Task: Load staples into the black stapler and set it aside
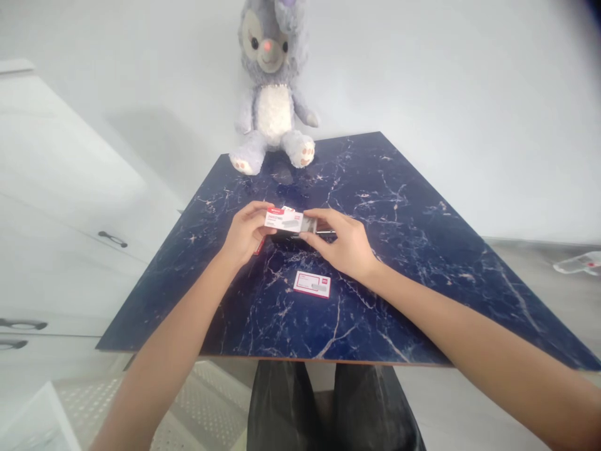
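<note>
My left hand is closed round a small white and red staple box, held just above the dark blue marbled table. From the right, my right hand pinches the box's open end, where a grey strip of staples shows. Under the box lies a dark object, partly hidden, with a thin metal part sticking out to the right. A second small white and red box lies flat on the table nearer to me, apart from both hands.
A grey plush rabbit sits at the table's far edge against the white wall. White drawers with dark handles stand to the left. A pale object lies on the floor at the right. My dark-trousered legs are below the table's near edge.
</note>
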Demonstrator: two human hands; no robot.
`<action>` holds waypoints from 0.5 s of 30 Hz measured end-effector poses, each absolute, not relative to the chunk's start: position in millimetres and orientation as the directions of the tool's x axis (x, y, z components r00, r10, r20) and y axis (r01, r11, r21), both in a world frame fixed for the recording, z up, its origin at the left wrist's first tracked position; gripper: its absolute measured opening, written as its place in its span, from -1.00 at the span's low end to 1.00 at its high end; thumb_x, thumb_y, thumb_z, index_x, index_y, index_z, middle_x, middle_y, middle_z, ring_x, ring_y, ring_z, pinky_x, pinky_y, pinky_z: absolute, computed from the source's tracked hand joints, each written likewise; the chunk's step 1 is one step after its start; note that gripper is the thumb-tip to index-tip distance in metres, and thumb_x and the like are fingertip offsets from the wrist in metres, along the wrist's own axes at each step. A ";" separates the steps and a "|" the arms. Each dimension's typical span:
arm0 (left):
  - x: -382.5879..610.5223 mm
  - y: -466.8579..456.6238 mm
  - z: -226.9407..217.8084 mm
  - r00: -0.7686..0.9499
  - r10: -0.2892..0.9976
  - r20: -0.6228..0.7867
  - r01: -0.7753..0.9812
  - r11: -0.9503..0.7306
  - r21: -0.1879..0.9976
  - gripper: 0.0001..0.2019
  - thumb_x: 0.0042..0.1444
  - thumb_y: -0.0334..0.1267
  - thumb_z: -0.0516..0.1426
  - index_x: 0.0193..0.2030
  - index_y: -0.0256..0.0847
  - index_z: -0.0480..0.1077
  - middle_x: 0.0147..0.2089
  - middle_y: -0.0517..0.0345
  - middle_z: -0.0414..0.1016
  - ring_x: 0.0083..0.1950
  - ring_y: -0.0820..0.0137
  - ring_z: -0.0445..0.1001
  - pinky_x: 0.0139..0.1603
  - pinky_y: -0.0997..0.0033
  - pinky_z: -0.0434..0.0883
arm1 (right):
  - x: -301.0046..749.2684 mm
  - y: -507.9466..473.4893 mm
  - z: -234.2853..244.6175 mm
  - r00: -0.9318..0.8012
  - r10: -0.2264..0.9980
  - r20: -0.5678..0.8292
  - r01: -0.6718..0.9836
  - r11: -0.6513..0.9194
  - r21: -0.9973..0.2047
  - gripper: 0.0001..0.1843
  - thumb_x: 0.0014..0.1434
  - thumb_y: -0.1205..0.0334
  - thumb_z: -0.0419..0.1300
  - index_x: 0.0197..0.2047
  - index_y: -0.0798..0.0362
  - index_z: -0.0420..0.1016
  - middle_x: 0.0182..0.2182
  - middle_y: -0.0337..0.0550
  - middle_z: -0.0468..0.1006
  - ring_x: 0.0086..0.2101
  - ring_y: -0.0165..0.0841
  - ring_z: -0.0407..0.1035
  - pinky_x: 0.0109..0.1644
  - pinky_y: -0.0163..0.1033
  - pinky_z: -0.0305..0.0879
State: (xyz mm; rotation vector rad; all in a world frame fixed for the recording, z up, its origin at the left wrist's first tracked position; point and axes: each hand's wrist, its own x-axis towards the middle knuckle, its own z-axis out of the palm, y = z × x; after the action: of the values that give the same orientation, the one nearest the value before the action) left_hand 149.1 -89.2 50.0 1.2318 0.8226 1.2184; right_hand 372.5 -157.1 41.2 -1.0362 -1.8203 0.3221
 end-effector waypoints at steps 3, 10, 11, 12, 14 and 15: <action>146.8 -87.3 52.1 0.165 0.976 0.144 -0.291 -0.091 0.952 -0.86 -0.05 -0.36 0.23 -0.28 -0.18 0.49 -0.35 0.20 0.57 -0.40 0.47 0.53 -0.46 0.55 0.48 | 373.6 -156.3 41.4 -0.169 0.744 0.646 0.518 0.625 -0.584 -0.70 0.32 0.13 0.21 0.09 -0.04 0.48 0.01 -0.09 0.59 -0.11 -0.24 0.51 0.02 -0.06 0.48; 148.4 -91.9 51.4 0.224 0.956 0.192 -0.270 -0.128 0.954 -0.84 -0.04 -0.35 0.23 -0.25 -0.17 0.48 -0.34 0.20 0.53 -0.39 0.46 0.51 -0.44 0.52 0.46 | 370.1 -157.1 40.1 -0.257 0.691 0.676 0.626 0.652 -0.428 -0.73 0.30 0.18 0.19 0.05 -0.01 0.51 0.04 0.00 0.51 0.02 -0.12 0.40 0.13 0.05 0.38; 148.8 -92.1 51.2 0.227 0.954 0.197 -0.271 -0.132 0.953 -0.83 -0.04 -0.35 0.23 -0.25 -0.16 0.49 -0.34 0.20 0.54 -0.38 0.46 0.51 -0.44 0.52 0.46 | 370.2 -157.3 40.4 -0.265 0.697 0.666 0.637 0.645 -0.421 -0.76 0.30 0.19 0.19 0.02 -0.02 0.52 0.04 -0.01 0.50 0.02 -0.11 0.39 0.13 0.07 0.37; 149.0 -92.2 51.2 0.228 0.953 0.200 -0.273 -0.135 0.953 -0.83 -0.04 -0.36 0.23 -0.25 -0.16 0.49 -0.33 0.21 0.53 -0.38 0.46 0.51 -0.43 0.52 0.46 | 370.4 -157.5 40.7 -0.268 0.705 0.657 0.644 0.638 -0.422 -0.79 0.30 0.21 0.19 -0.01 -0.03 0.52 0.04 -0.02 0.51 0.01 -0.11 0.39 0.12 0.07 0.37; 148.9 -91.7 51.0 0.230 0.951 0.207 -0.275 -0.140 0.951 -0.82 -0.05 -0.37 0.23 -0.25 -0.15 0.49 -0.34 0.21 0.53 -0.37 0.46 0.51 -0.41 0.51 0.47 | 370.7 -157.8 41.0 -0.248 0.716 0.653 0.646 0.624 -0.439 -0.83 0.30 0.25 0.18 -0.06 -0.04 0.52 0.02 -0.05 0.52 0.00 -0.11 0.38 0.12 0.07 0.36; 148.6 -91.2 50.7 0.233 0.949 0.211 -0.278 -0.143 0.950 -0.82 -0.05 -0.38 0.23 -0.25 -0.14 0.49 -0.35 0.22 0.52 -0.37 0.46 0.50 -0.41 0.50 0.47 | 370.7 -157.8 40.9 -0.235 0.719 0.654 0.645 0.618 -0.448 -0.83 0.30 0.25 0.17 -0.05 -0.03 0.52 0.01 -0.05 0.52 0.00 -0.11 0.38 0.12 0.06 0.35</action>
State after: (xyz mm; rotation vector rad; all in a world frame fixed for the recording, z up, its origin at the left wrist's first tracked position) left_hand 148.6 -91.2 50.7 1.2537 0.7352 1.2510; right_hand 370.7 -157.8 40.9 -1.0801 -1.9486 0.1041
